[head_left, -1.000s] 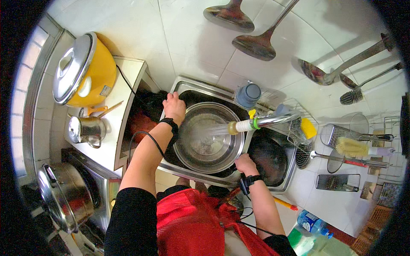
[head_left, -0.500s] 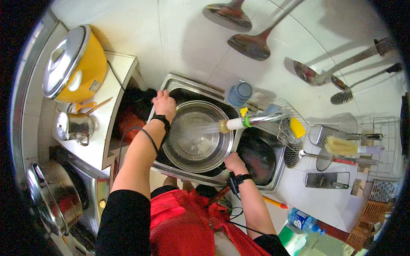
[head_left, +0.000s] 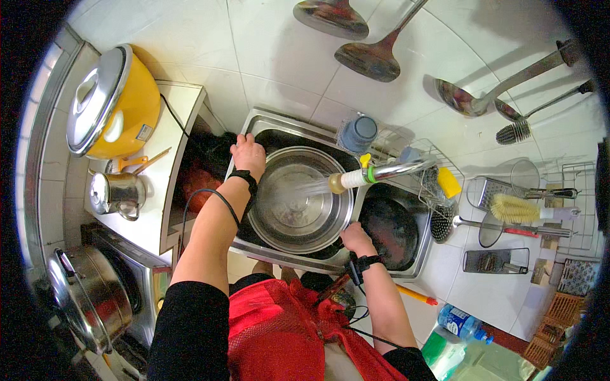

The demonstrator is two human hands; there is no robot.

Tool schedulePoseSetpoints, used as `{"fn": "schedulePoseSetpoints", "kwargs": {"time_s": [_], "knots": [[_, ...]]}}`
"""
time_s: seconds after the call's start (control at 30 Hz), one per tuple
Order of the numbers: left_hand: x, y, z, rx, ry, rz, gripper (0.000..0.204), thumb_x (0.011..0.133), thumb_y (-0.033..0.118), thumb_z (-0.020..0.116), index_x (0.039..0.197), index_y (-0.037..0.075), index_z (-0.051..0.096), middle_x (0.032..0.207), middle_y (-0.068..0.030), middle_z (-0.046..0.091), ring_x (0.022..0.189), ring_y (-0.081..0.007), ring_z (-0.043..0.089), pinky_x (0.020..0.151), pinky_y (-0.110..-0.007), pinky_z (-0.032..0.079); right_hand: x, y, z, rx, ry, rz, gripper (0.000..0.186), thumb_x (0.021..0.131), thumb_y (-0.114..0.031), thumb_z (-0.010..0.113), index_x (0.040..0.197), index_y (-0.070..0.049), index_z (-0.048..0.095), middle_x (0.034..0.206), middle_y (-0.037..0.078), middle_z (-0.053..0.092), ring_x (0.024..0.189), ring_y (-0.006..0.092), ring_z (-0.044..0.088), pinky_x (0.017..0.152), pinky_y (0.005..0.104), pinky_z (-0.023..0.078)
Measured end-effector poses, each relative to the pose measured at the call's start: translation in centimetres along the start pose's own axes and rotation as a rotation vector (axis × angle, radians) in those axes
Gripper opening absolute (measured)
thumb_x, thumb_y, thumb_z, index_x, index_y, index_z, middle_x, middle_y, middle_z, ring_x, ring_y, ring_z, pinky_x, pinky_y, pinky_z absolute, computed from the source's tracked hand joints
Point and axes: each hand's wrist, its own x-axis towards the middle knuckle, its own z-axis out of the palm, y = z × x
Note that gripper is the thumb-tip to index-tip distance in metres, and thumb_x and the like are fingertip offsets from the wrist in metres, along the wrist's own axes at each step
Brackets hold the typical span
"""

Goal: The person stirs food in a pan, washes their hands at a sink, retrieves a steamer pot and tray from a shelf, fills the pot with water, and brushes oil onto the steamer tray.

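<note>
A round, shiny metal basin (head_left: 298,223) sits in the left bowl of the steel sink (head_left: 305,127). Water streams from the tap (head_left: 362,179) down into it, and a shallow pool ripples over its bottom. My left hand (head_left: 248,157) is at the basin's far left edge, its fingers curled by the sink's side; part of its grip is hidden. At the near right, my right hand (head_left: 357,239) closes around the basin's rim. Dark bands circle both wrists. In the sink's right bowl lies a dark round pan (head_left: 389,232).
Left stand a yellow lidded cooker (head_left: 130,108), a metal mug (head_left: 117,193) and a big steel pot (head_left: 95,301). Behind the tap, a wire rack holds a blue cup (head_left: 359,133) and yellow sponge (head_left: 448,183). Ladles (head_left: 368,60) hang on the tiled wall.
The view has shifted slightly, so everything sits a little differently in the picture. My hands stay at the basin, and water keeps running into it.
</note>
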Motion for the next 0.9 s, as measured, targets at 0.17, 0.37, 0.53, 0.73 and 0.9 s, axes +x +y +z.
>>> {"fn": "schedulePoseSetpoints", "kwargs": {"time_s": [0.17,0.37,0.53,0.73,0.9], "knots": [[0.0,0.3,-0.6,0.051,-0.048,0.002,0.021,0.082,0.017,0.051,0.089,0.009,0.069,0.108,-0.0055,0.052,0.106,-0.0276,0.043,0.082,-0.043,0.041,-0.4,0.0,0.0,0.049,0.075,0.029,0.046,0.084,-0.030,0.048,0.106,0.010,0.049,0.106,0.026,0.059,0.101,0.0386,0.057,0.086,0.0438,0.046],[0.0,0.3,-0.3,0.046,-0.060,-0.018,0.017,0.078,0.014,0.056,0.086,0.012,0.071,0.106,-0.0052,0.053,0.108,-0.0254,0.042,0.083,-0.044,0.039,-2.1,-1.6,-1.4,0.015,0.092,-0.020,0.042,0.085,-0.028,0.045,0.100,0.009,0.058,0.105,0.025,0.059,0.099,0.0384,0.058,0.085,0.0426,0.047],[0.0,0.0,0.2,0.015,-0.001,-0.022,0.017,0.078,0.015,0.056,0.085,0.012,0.071,0.104,-0.0042,0.054,0.107,-0.0243,0.043,0.081,-0.042,0.039,-3.5,-2.4,-2.7,-0.049,0.033,-0.081,0.044,0.086,-0.030,0.046,0.100,0.010,0.057,0.106,0.026,0.059,0.100,0.0375,0.057,0.086,0.0424,0.047],[0.0,0.2,-0.2,0.041,-0.043,0.003,0.018,0.078,0.014,0.055,0.087,0.012,0.071,0.105,-0.0040,0.054,0.107,-0.0246,0.043,0.081,-0.043,0.039,0.7,0.8,0.8,-0.119,0.049,-0.101,0.062,0.085,-0.036,0.053,0.114,0.019,0.044,0.105,0.027,0.059,0.099,0.0371,0.059,0.085,0.0410,0.048],[-0.1,-0.1,-0.1,0.006,-0.031,0.012,0.018,0.079,0.014,0.054,0.087,0.012,0.071,0.103,-0.0037,0.056,0.107,-0.0245,0.043,0.082,-0.044,0.038,-0.2,-0.2,0.1,-0.075,0.031,-0.032,0.044,0.090,-0.031,0.045,0.104,0.009,0.057,0.112,0.028,0.051,0.100,0.0397,0.055,0.085,0.0427,0.046]]}}
